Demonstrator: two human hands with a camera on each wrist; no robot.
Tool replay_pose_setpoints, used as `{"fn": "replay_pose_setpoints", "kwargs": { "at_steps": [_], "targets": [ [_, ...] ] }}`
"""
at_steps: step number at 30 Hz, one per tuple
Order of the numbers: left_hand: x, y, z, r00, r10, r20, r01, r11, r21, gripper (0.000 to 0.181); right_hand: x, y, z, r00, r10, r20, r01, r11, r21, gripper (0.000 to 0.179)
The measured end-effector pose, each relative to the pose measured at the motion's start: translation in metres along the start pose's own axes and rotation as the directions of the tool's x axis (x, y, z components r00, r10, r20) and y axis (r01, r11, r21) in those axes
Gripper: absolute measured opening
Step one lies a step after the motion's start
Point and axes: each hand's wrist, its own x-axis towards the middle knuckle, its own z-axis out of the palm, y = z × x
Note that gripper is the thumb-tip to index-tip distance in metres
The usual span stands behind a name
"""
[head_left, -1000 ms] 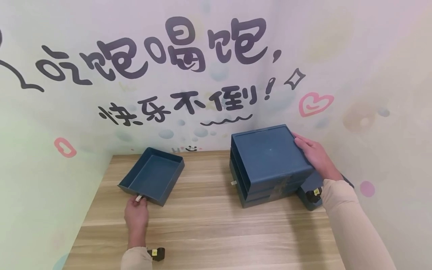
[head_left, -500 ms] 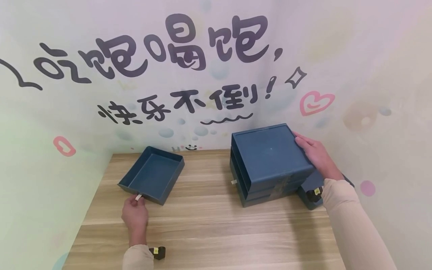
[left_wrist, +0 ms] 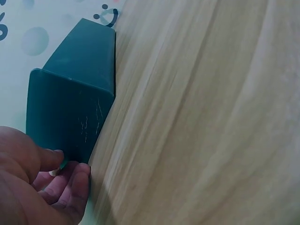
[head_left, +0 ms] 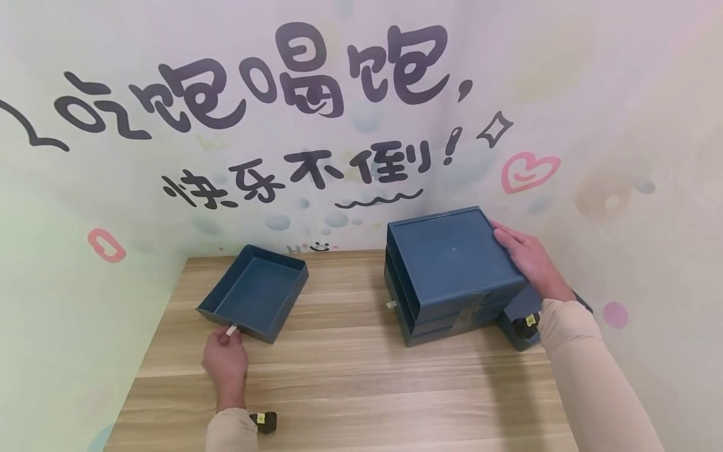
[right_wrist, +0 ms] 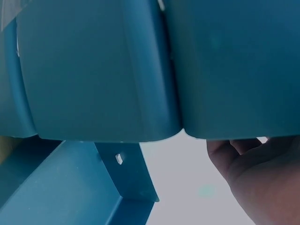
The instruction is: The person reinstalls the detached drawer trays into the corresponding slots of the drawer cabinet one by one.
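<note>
A shallow blue drawer (head_left: 289, 307) lies on the left of the wooden table. My left hand (head_left: 226, 364) pinches the small pale pull tab (head_left: 232, 330) at its front between thumb and fingers. In the left wrist view, that hand (left_wrist: 47, 183) is right at the scratched front face of the drawer (left_wrist: 70, 112). To the right stands a blue stacked drawer cabinet (head_left: 454, 257), with open slots on its left side. My right hand (head_left: 528, 260) rests against its far right side, fingers stretched along the edge. Part of those fingers is hidden behind the cabinet in the right wrist view.
Another blue tray-like piece (head_left: 518, 336) lies behind the cabinet on the right, partly covered by my forearm. A second pale tab (head_left: 391, 305) sticks out low on the cabinet's left. A printed wall sheet (head_left: 339, 232) borders the table (head_left: 350, 376) at the back.
My left hand has shifted very slightly left while keeping hold of the drawer's tab. The drawer, the cabinet and my right hand are nearly unchanged.
</note>
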Motion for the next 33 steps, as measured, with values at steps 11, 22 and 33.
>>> {"fn": "replay_pose_setpoints", "kwargs": {
  "at_steps": [11, 22, 33],
  "targets": [
    [-0.0006, -0.0021, 0.0035, 0.999, 0.029, -0.037, -0.029, 1.000, 0.008, 0.028, -0.0001, -0.0007, 0.0009, 1.000, 0.006, 0.004, -0.006, 1.000, 0.005, 0.069],
    [0.0009, -0.0024, 0.0043, 0.997, 0.054, -0.054, -0.053, 0.998, 0.027, 0.027, 0.0003, 0.0006, 0.0005, 1.000, -0.005, 0.008, 0.005, 1.000, 0.008, 0.068],
    [0.0040, -0.0019, 0.0018, 0.995, -0.099, 0.008, 0.099, 0.972, -0.213, 0.031, 0.0009, 0.0011, 0.0001, 1.000, 0.001, 0.022, -0.002, 1.000, 0.027, 0.069]
  ]
}}
